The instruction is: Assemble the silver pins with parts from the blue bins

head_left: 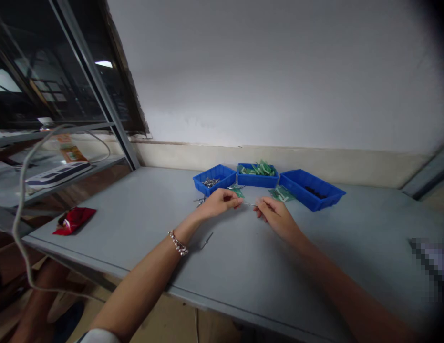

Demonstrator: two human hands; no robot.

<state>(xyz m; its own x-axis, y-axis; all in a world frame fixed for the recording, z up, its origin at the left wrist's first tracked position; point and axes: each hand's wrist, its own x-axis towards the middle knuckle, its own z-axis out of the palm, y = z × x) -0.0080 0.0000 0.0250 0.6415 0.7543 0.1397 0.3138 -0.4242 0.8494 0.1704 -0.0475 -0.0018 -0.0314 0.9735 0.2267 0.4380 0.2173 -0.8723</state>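
Observation:
A thin silvery metal rod [249, 204] spans the gap between my hands above the table. My left hand [222, 202] pinches its left end; a beaded bracelet is on that wrist. My right hand [273, 213] has its fingers closed at the other end. Under and behind my hands lie green-and-white packets [282, 193]. A slim metal piece with a thicker middle [206, 241] lies on the table near my left wrist. More small metal pieces [200, 200] are partly hidden behind my left hand.
Three blue bins stand by the wall: one with small metal parts [211, 182], one with green packets [261, 167], one with dark small parts [315, 192]. A red wrapper [76, 220] lies left, beside a white cable [19, 216]. Another person's leg [39, 300] shows lower left.

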